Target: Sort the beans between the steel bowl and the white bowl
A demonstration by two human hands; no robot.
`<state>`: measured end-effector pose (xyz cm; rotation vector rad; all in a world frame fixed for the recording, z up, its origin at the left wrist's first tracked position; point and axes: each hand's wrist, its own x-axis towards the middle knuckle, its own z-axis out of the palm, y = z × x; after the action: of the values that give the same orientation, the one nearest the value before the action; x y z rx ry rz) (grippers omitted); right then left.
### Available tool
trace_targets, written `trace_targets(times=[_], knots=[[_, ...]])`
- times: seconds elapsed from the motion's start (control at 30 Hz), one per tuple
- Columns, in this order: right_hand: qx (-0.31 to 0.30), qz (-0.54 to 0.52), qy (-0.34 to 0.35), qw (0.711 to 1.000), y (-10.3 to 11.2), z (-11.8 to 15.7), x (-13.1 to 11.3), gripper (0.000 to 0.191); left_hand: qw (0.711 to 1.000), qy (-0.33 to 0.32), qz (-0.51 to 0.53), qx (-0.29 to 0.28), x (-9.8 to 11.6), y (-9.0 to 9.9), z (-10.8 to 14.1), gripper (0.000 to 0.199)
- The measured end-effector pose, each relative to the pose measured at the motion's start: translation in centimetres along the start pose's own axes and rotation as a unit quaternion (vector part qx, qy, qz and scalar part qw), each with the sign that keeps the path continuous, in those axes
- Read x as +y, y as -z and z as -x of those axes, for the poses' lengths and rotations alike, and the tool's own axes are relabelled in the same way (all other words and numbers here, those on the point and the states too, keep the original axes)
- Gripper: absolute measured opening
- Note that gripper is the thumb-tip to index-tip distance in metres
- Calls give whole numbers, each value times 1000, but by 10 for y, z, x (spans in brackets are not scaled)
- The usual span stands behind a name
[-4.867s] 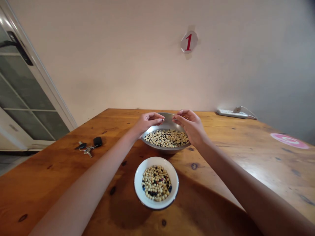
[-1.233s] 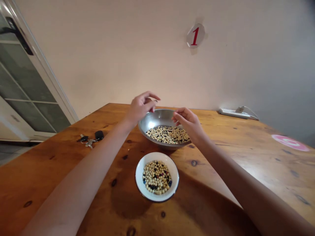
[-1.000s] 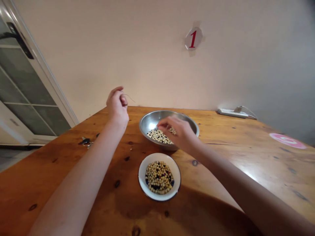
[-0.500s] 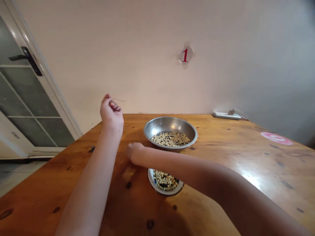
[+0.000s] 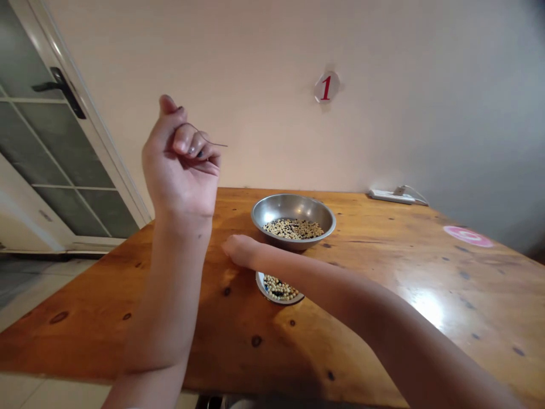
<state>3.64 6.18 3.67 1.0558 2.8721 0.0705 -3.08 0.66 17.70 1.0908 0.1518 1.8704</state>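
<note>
My left hand (image 5: 183, 159) is raised high at the left, palm toward me, its fingers curled closed around a thin dark string (image 5: 219, 145). One end of the string sticks out to the right. Small dark spots show between the fingers, too small to name. Low over the table, left of the steel bowl (image 5: 331, 228), my right hand (image 5: 240, 250) is closed with its fingers turned away; what they hold is hidden. Pale and black beads (image 5: 293, 229) cover the bowl's floor. Below my right forearm, a smaller white dish (image 5: 259, 282) with similar beads (image 5: 279, 288) is partly hidden.
The wooden table (image 5: 361, 352) meets the wall at the back. A white power strip (image 5: 392, 196) with a plug and cable lies at its far right edge. Farther right is a round pink sticker (image 5: 468, 236). A glass-paned door (image 5: 63, 153) stands at the left.
My left hand has risen and come closer to me, with the string in it. My right hand stays low near the bowl. The view has shifted slightly.
</note>
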Motion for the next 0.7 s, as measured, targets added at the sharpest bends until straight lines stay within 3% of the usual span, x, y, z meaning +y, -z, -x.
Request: trace_targets(times=[0.2, 0.27, 0.37, 0.5, 0.53, 0.6, 0.7], knots=[[82, -65, 9, 995, 33, 43, 10, 26, 999, -46, 2, 26, 29, -4, 18, 18], [156, -120, 23, 980, 33, 70, 17, 25, 997, -68, -12, 45, 27, -1, 20, 17], [140, -150, -30, 978, 30, 107, 28, 17, 993, -93, -50, 54, 0, 20, 24, 13], [89, -240, -119, 959, 42, 125, 53, 16, 973, -48, -196, 115, -64, 65, 45, 5], [92, -234, -151, 956, 46, 124, 62, 17, 963, -8, -249, 105, -79, 75, 52, 4], [172, -169, -211, 947, 50, 117, 80, 14, 955, 23, -286, 75, -100, 87, 67, 7], [202, -151, -259, 932, 38, 104, 104, 12, 942, 35, -333, 4, -111, 89, 83, 8]])
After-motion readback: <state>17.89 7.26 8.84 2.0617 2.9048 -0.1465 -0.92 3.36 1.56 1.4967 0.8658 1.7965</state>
